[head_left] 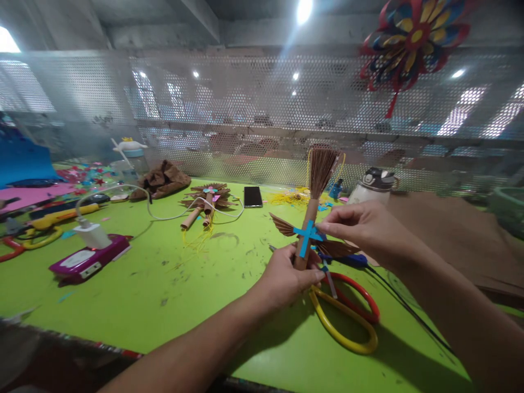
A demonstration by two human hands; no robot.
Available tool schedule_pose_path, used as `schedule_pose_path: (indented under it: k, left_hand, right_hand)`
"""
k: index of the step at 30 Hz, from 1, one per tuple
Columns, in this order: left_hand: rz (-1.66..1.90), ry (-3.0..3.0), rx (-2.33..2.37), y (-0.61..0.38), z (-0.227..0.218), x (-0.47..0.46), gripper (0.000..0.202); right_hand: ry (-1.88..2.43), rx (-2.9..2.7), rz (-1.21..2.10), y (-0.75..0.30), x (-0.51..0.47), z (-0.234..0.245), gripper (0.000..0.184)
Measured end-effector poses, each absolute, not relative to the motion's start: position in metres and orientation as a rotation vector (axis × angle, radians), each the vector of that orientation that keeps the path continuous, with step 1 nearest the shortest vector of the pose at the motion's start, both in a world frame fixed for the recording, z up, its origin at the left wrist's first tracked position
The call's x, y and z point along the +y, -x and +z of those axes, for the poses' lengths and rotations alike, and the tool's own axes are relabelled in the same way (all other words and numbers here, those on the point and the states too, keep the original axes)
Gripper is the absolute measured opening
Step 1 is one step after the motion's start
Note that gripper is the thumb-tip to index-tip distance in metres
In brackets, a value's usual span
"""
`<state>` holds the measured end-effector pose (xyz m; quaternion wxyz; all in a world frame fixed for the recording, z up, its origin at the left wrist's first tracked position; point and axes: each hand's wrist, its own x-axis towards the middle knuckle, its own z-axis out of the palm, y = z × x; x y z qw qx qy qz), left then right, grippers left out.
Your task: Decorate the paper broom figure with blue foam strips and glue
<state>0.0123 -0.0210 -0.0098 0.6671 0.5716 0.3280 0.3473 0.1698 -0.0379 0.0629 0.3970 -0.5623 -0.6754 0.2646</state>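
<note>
My left hand [286, 275] is closed round the lower end of a brown rolled-paper stick [310, 215], held upright above the green table [176, 284]. The stick has a fringed brown top [321, 166], two brown pleated wings and a blue paper cross [307, 236] stuck on its front. My right hand [364, 226] pinches at the right arm of that blue cross with thumb and forefinger. Under my hands lie scissors with red and yellow loop handles [347, 314].
More brown paper craft pieces [207, 199] and a black phone [252, 196] lie mid-table. A purple device with a white charger [88, 254] sits at left, its cable looping across. A white jar [374, 185] stands at right. Perforated metal screen behind; a paper pinwheel [413, 35] hangs above.
</note>
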Motion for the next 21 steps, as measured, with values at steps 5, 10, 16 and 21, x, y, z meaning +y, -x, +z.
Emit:
schedule_pose_path:
  k: [5, 10, 16, 21]
  left_hand:
    - [0.789, -1.272, 0.735, -0.011, -0.008, -0.023, 0.023]
    - [0.79, -1.255, 0.734, -0.011, -0.007, -0.023, 0.024]
    - [0.798, -1.263, 0.714, -0.012, -0.01, -0.021, 0.024]
    - [0.776, -1.252, 0.724, -0.011, -0.01, -0.021, 0.025]
  right_hand:
    - [1.542, -1.806, 0.444, -0.18, -0.036, 0.067, 0.039]
    - [1.542, -1.763, 0.443, -0.182, -0.035, 0.068, 0.037]
    - [1.538, -1.701, 0.536, -0.173, -0.038, 0.064, 0.027]
    - [1.496, -1.658, 0.671, -0.171, -0.037, 0.062, 0.024]
